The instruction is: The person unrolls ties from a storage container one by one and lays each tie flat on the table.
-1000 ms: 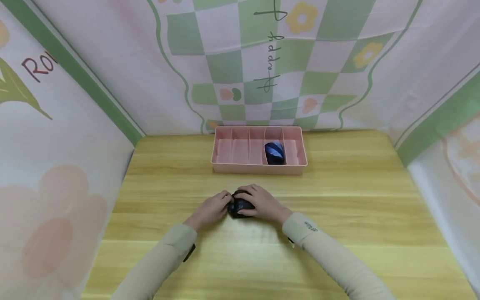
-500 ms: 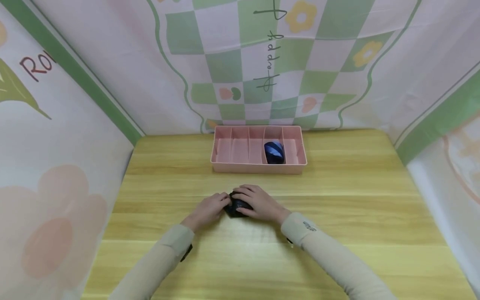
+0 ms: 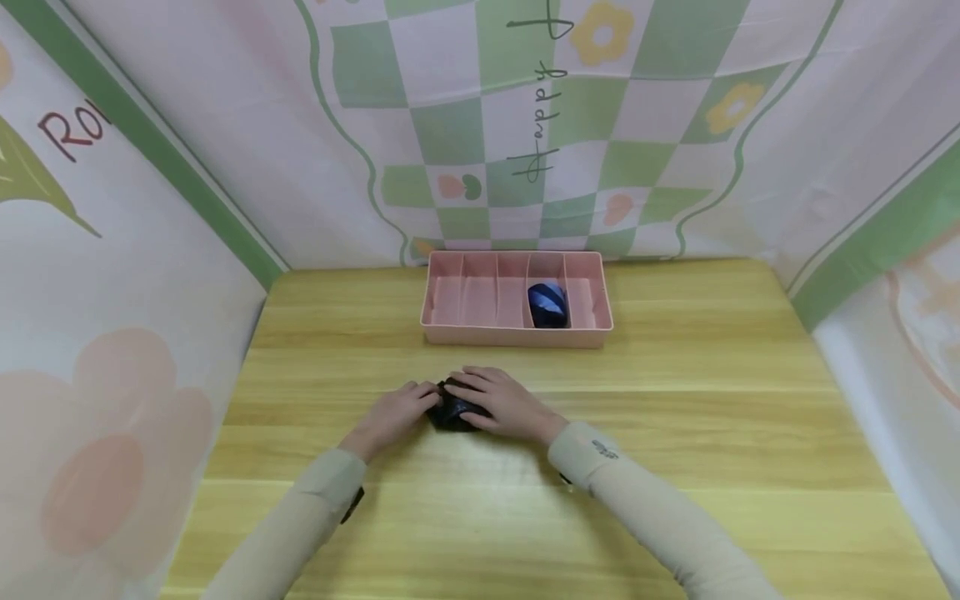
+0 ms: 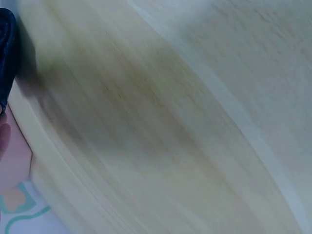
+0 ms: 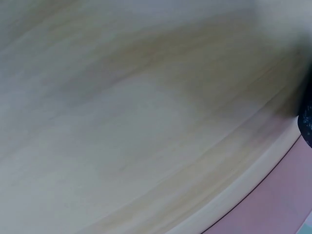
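Note:
A dark, patterned necktie (image 3: 454, 414), mostly rolled up, lies on the table in front of the tray. My right hand (image 3: 510, 407) curves over the roll from the right, its fingers across the top and its thumb at the near side. At the left edge, my left hand (image 3: 392, 419) pinches the fabric. Only a sliver of the dark necktie (image 4: 7, 53) enters the left wrist view; its patterned side (image 5: 307, 114) shows at the right edge of the right wrist view. The fingers hide much of the roll.
Behind the hands stands a pink tray (image 3: 513, 337) with several compartments, close to the back curtain. One compartment, right of the middle, holds a rolled blue striped necktie (image 3: 548, 306). The wooden table (image 3: 675, 375) extends to both sides, with printed cloth walls around it.
Both hands and the dark necktie have shifted left along the table. The roll looks lower and flatter than a second ago, with a flat end showing by the left fingers. The tray stays put.

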Tool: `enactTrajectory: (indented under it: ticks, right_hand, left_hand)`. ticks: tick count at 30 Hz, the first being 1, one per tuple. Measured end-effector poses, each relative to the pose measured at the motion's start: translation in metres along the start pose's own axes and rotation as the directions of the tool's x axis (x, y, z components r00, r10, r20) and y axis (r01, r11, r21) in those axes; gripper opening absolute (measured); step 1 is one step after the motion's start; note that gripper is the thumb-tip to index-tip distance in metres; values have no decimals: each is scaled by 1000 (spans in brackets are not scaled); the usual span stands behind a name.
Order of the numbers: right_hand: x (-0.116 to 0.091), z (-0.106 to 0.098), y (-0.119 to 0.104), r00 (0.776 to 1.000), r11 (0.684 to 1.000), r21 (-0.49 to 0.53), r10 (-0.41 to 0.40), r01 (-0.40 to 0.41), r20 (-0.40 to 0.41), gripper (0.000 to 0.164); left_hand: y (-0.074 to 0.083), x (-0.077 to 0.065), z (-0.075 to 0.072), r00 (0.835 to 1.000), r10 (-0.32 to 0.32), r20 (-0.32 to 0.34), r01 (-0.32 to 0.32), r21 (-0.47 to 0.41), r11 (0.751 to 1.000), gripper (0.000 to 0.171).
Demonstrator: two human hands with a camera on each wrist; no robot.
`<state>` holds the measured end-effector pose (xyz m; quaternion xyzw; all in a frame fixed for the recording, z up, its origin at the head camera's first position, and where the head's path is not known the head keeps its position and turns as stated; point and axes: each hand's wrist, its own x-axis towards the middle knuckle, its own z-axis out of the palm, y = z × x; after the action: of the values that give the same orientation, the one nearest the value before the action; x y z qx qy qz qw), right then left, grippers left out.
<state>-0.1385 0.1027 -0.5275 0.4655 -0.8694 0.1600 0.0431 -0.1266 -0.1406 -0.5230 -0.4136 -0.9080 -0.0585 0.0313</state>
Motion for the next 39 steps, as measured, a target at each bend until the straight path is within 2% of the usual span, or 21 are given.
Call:
enactTrajectory:
  ticks: [11,16,25,30,33,37,39]
  right_hand:
    - [2,-2,-5,998,1000,26,12,-14,64,43]
    - [2,-1,-4,998,1000,-6,15,-15,68,41]
    - [-2,-1,-5,999,1000,5,14,-14,40,42]
    - [-9,-1,-2,995,994,59,94,-95,19,38]
    - [-15,-1,3,992,989,78,126,-126,6,34]
    - [-20,-5,8,993,991,64,118,-119,10,33]
    - [-20,-7,9,994,993,54,107,-108,19,35]
  left_hand:
    - [-2,-1,-2,1000,-11,24,11,29,1000,33]
    - [-2,-1,-3,999,-31,22,30,31,999,35]
    - [-2,-3,-5,998,-51,37,51,16,999,41]
    - [-7,-13,-3,989,-119,92,121,-19,992,38]
    - [-10,-21,0,983,-135,122,139,-22,990,38]
    - [-8,-23,3,971,-154,182,155,10,988,47]
    - [-5,-21,4,957,-184,226,181,33,983,50]
